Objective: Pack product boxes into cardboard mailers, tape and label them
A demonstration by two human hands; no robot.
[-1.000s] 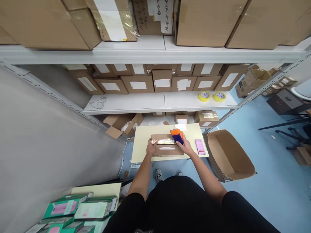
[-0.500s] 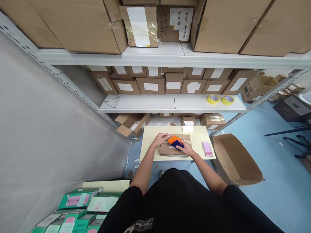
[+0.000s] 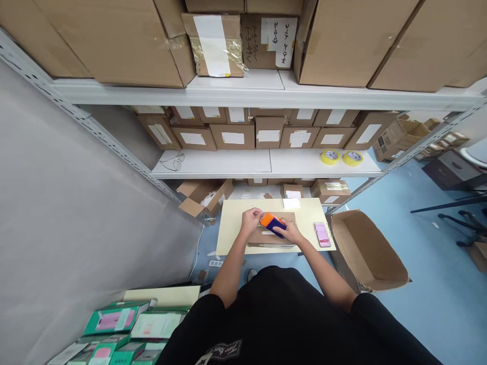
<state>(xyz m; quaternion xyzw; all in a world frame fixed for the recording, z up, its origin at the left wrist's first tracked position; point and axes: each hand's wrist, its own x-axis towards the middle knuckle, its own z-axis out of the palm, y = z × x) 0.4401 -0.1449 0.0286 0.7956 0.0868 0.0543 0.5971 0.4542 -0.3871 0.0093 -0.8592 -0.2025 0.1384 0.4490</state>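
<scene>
My right hand (image 3: pixel 289 231) is wrapped round the dark-blue end of an orange-and-dark-blue block-shaped object (image 3: pixel 269 220); its exact kind is too small to make out. At its orange end, my left hand (image 3: pixel 251 219) has its fingers pinched together. Whatever the left fingertips hold, if anything, is not clear. Just below both hands lies a closed cardboard box (image 3: pixel 272 240) on the pale yellow table (image 3: pixel 232 230). Clear tape shows on its top, partly hidden by the hands and the object.
A pink phone-like item (image 3: pixel 322 234) lies at the table's right edge, a white card (image 3: pixel 291 203) at its back. An open carton (image 3: pixel 369 248) stands right. Shelving ahead holds cardboard boxes (image 3: pixel 233 138) and two yellow tape rolls (image 3: pixel 329 156). Green packages (image 3: pixel 110 320) are stacked lower left.
My left hand's fingers have drawn in to a tighter pinch beside the orange end. The right hand keeps its hold on the object. The whole view has shifted slightly.
</scene>
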